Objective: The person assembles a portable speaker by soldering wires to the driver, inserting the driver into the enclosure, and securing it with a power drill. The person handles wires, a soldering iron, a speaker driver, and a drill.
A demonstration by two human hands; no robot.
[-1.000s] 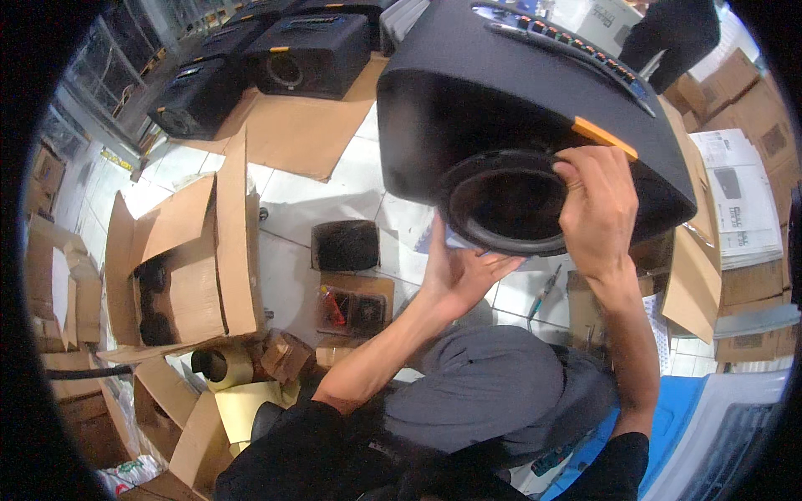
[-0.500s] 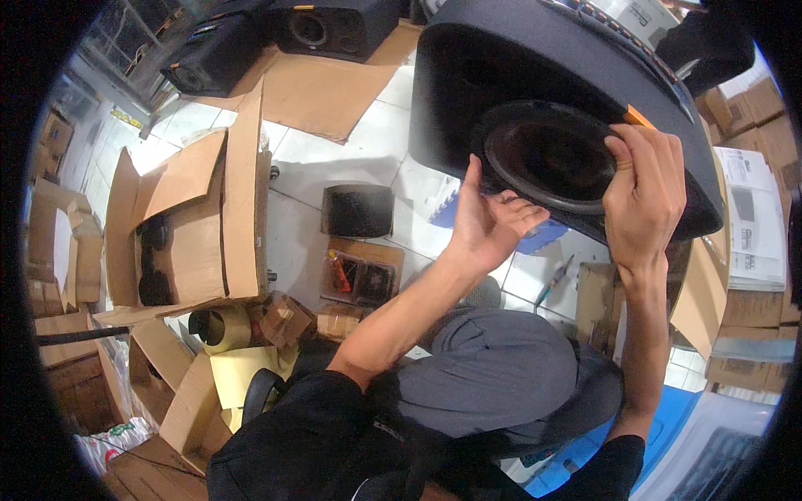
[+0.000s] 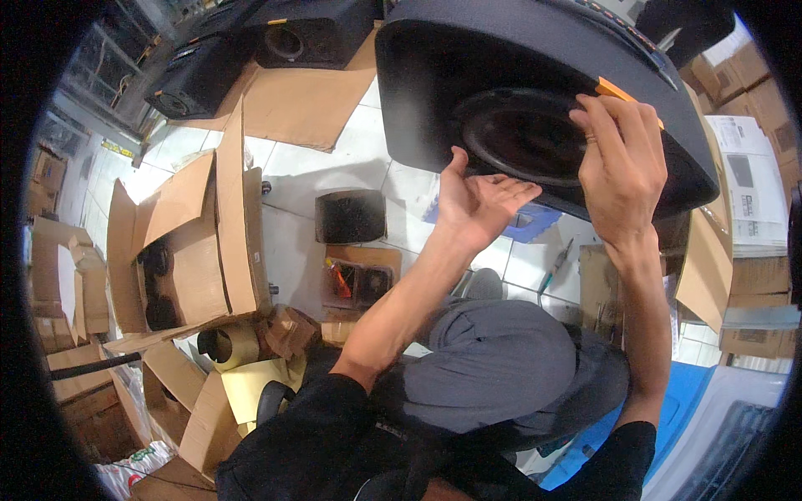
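A large black speaker cabinet leans over the upper right, with a round black speaker cone in its face. My left hand lies palm up with thumb and fingers spread, just below the cone's lower edge. Whether its fingertips touch the cabinet I cannot tell. My right hand is at the cone's right edge, near an orange strip on the cabinet. Its fingers are bent, thumb and forefinger tips close together; anything between them is too small to make out.
An open cardboard box stands at the left. A dark square panel and a tray of small parts lie on the white tiles. A screwdriver lies beneath my right wrist. More black speakers sit at the back.
The whole view has shifted, and the cabinet stands a little further left and up. My right thumb and forefinger have moved up along the cone's edge. The left hand remains palm up.
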